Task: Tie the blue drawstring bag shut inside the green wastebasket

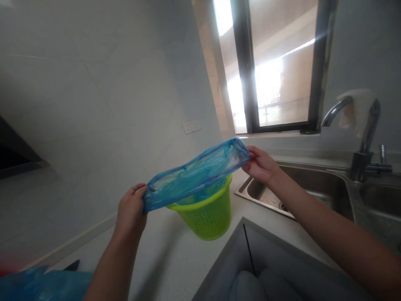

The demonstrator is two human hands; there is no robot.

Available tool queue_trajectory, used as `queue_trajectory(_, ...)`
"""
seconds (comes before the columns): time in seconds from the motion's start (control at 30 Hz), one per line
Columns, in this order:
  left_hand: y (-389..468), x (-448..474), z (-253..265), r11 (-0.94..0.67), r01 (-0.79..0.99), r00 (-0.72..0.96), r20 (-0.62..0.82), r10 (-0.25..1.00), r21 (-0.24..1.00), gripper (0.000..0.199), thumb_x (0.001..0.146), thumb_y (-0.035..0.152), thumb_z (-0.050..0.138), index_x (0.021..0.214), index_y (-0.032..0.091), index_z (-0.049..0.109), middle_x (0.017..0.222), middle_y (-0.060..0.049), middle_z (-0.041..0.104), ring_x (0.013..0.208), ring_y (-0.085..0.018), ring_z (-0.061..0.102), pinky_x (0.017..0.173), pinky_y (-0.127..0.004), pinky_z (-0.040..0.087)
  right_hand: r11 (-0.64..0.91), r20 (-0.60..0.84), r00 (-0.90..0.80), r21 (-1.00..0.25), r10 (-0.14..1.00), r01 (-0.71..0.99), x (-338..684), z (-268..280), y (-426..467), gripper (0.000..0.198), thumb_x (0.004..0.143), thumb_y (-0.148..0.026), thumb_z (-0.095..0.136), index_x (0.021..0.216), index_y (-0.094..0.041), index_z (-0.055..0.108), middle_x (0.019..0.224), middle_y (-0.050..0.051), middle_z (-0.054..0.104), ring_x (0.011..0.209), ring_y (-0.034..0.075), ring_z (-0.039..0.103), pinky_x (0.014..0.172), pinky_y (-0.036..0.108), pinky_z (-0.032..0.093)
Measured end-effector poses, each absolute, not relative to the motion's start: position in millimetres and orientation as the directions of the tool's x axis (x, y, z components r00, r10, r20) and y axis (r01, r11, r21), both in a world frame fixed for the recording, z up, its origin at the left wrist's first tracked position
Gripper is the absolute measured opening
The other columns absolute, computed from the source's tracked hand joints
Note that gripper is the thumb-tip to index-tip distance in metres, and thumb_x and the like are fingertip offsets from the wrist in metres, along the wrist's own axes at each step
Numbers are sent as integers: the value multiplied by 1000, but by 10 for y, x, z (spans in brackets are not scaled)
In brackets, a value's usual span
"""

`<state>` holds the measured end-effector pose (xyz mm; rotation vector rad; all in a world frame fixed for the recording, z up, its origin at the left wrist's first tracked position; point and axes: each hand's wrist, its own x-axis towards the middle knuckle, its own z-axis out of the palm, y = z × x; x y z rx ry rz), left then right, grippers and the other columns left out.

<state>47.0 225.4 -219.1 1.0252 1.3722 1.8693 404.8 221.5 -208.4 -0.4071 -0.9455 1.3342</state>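
Observation:
A thin, see-through blue plastic bag [194, 171] is stretched wide between my two hands. My left hand [131, 209] pinches its left end, and my right hand [260, 164] grips the opposite end, a little higher. Beneath the bag stands a lime-green perforated plastic basket [206, 217], upright on the white counter [166, 251]. Part of the bag hangs down inside the basket's mouth, while its stretched upper edge stays above the rim. The basket's interior is mostly hidden by the bag.
To the right is a steel sink [313, 188] with a curved faucet [366, 133], a pale cloth [357, 108] draped over it. More blue plastic [46, 286] lies at lower left. A wall socket [191, 126] and window [282, 83] are behind. The counter's front edge runs below the basket.

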Motion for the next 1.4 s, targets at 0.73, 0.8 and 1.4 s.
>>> queue_trajectory(0.73, 1736, 554, -1973, -463, 26, -278, 451, 848, 886, 62, 51, 8, 72, 111, 22, 61, 81, 1, 62, 56, -9, 53, 45, -14, 48, 262, 544, 217, -669, 811, 696, 4147, -2221, 2271, 16, 72, -14, 57, 58, -19, 51, 65, 4, 56, 63, 17, 50, 57, 30, 31)
queue_trajectory(0.8, 1660, 598, -1925, -491, 65, -287, 488, 825, 869, 61, 53, 9, 74, 110, 24, 60, 89, -1, 63, 59, -10, 56, 46, -14, 50, 187, 644, 194, -474, 740, 861, 4166, -2237, 2242, 12, 74, -10, 53, 66, -19, 54, 79, 8, 60, 68, 18, 52, 60, 31, 31)
queue_trajectory(1.4, 1850, 579, -1972, -228, 385, -474, 404, 782, 894, 36, 70, 30, 65, 105, 26, 58, 80, 0, 58, 53, -13, 49, 38, -20, 41, -81, 133, -173, -514, 976, -854, 4418, -2190, 2557, 23, 76, -9, 53, 97, -13, 61, 60, -1, 64, 47, 11, 56, 50, 19, 54)
